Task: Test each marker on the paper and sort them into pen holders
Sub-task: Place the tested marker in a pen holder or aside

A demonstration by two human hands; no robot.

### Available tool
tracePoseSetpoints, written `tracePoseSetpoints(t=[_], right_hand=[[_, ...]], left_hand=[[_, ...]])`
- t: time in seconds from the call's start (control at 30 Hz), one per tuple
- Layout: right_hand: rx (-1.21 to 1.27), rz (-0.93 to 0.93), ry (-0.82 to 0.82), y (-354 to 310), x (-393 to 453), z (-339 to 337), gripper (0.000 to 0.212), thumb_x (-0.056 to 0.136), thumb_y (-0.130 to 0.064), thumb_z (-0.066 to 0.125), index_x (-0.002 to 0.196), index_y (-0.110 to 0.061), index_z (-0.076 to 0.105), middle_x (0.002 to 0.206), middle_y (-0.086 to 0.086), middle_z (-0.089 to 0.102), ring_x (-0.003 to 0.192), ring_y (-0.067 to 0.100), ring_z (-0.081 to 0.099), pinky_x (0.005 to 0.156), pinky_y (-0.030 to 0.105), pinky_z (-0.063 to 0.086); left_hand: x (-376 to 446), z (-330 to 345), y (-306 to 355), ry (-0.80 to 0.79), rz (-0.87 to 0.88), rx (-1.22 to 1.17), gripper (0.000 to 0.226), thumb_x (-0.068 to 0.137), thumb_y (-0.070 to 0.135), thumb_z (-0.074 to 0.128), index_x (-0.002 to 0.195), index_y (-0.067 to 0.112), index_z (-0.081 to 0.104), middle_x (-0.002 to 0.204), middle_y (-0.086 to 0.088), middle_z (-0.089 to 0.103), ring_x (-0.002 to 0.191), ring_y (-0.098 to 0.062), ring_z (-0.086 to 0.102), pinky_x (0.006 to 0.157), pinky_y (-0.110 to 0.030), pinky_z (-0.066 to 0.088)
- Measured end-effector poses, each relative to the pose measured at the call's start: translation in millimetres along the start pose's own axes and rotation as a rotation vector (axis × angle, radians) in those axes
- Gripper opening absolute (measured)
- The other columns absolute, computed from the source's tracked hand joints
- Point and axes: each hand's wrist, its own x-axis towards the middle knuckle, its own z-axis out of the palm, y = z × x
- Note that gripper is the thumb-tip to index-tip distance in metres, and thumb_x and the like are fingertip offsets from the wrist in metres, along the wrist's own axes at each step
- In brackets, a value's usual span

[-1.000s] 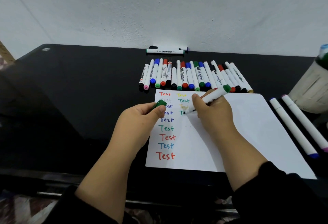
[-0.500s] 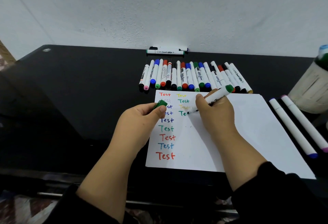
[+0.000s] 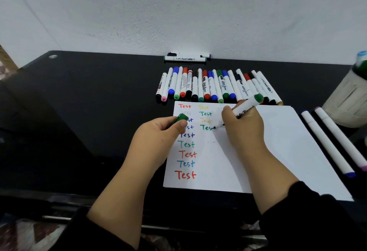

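The right hand (image 3: 243,125) pinches a green marker (image 3: 245,107), tip on the paper (image 3: 278,151) at a half-written green word, while the left hand (image 3: 158,131) pinches its cap (image 3: 181,118), hiding the starts of some blue words. At twelve o'clock a row of markers (image 3: 214,86) crowds the sheet's far edge. At three o'clock two white pens (image 3: 335,141) lie beside a holder (image 3: 349,99) cut off by the frame.

A glossy black table (image 3: 89,111) carries a white paper (image 3: 268,151), a row of markers (image 3: 214,85) beyond it, two markers (image 3: 186,57) against the wall, and two more (image 3: 333,141) beside the paper's right edge.
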Motion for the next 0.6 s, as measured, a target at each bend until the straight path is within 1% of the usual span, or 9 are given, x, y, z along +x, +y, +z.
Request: tracePoseSetpoints(t=[0.1, 0.23, 0.33, 0.4, 0.43, 0.5, 0.53, 0.6], right_hand=[[0.034, 0.021, 0.011, -1.9, -0.4, -1.3, 0.028, 0.089, -0.02, 0.056, 0.067, -0.016, 0.039, 0.058, -0.005, 0.043, 0.054, 0.008, 0.04, 0.052, 0.023, 0.033], [-0.006, 0.004, -0.04, -3.1, -1.8, -2.1, 0.024, 0.088, -0.019, 0.056, 0.07, -0.013, 0.041, 0.058, -0.005, 0.042, 0.053, 0.008, 0.038, 0.049, 0.019, 0.031], [0.042, 0.05, -0.028, -5.5, -1.9, -4.0, 0.024, 0.087, -0.016, 0.056, 0.069, -0.014, 0.041, 0.059, -0.005, 0.043, 0.054, 0.01, 0.039, 0.053, 0.024, 0.032], [0.148, 0.095, -0.022, -9.6, -1.8, -6.2, 0.028, 0.087, -0.015, 0.057, 0.064, -0.017, 0.041, 0.054, -0.005, 0.044, 0.052, 0.011, 0.041, 0.054, 0.026, 0.033], [0.231, 0.12, -0.033, -12.4, -2.5, -7.7, 0.032, 0.088, -0.015, 0.058, 0.061, -0.018, 0.041, 0.05, -0.007, 0.043, 0.049, 0.01, 0.04, 0.053, 0.025, 0.033], [0.416, 0.16, -0.09, -20.5, -6.0, -10.8, 0.038, 0.089, -0.011, 0.058, 0.058, -0.019, 0.037, 0.042, -0.009, 0.037, 0.04, 0.007, 0.032, 0.046, 0.023, 0.027], [0.486, 0.166, -0.119, -24.3, -8.0, -12.3, 0.039, 0.09, -0.01, 0.057, 0.058, -0.018, 0.036, 0.042, -0.008, 0.034, 0.039, 0.007, 0.029, 0.044, 0.022, 0.025], [0.561, 0.151, -0.162, -30.1, -12.4, -14.5, 0.039, 0.091, -0.009, 0.057, 0.059, -0.017, 0.035, 0.043, -0.007, 0.032, 0.039, 0.007, 0.027, 0.041, 0.02, 0.023]], left_hand=[[-0.4, -0.3, -1.3, -0.001, 0.001, 0.017, 0.023, 0.087, 0.04, 0.059, 0.107, 0.033, 0.067, 0.088, 0.021, 0.065, 0.087, 0.004, 0.056, 0.06, -0.014, 0.033], [-0.9, 0.0, -1.9, 0.002, -0.009, 0.021, 0.027, 0.086, 0.039, 0.062, 0.112, 0.033, 0.066, 0.086, 0.025, 0.06, 0.08, 0.007, 0.051, 0.059, -0.013, 0.032], [-1.6, 0.1, -1.4, -0.008, -0.01, 0.018, 0.028, 0.085, 0.038, 0.064, 0.112, 0.033, 0.066, 0.086, 0.027, 0.058, 0.077, 0.009, 0.049, 0.059, -0.013, 0.033], [-3.0, -0.6, -0.2, -0.024, -0.006, 0.008, 0.026, 0.084, 0.037, 0.065, 0.11, 0.034, 0.067, 0.086, 0.027, 0.059, 0.077, 0.009, 0.051, 0.058, -0.012, 0.035], [-3.8, -0.8, 0.2, -0.037, -0.005, 0.004, 0.025, 0.084, 0.037, 0.066, 0.109, 0.035, 0.067, 0.085, 0.027, 0.059, 0.075, 0.01, 0.051, 0.057, -0.01, 0.035], [-4.5, -2.0, 2.1, -0.064, -0.006, -0.008, 0.023, 0.083, 0.036, 0.067, 0.106, 0.036, 0.067, 0.082, 0.028, 0.058, 0.07, 0.014, 0.052, 0.052, -0.007, 0.037], [-4.5, -2.3, 3.4, -0.076, -0.008, -0.016, 0.023, 0.082, 0.035, 0.067, 0.105, 0.037, 0.066, 0.081, 0.029, 0.058, 0.068, 0.016, 0.052, 0.05, -0.006, 0.037], [-4.8, -2.0, 5.5, -0.103, -0.008, -0.02, 0.024, 0.081, 0.034, 0.068, 0.105, 0.037, 0.065, 0.081, 0.029, 0.057, 0.069, 0.015, 0.052, 0.051, -0.006, 0.037]])
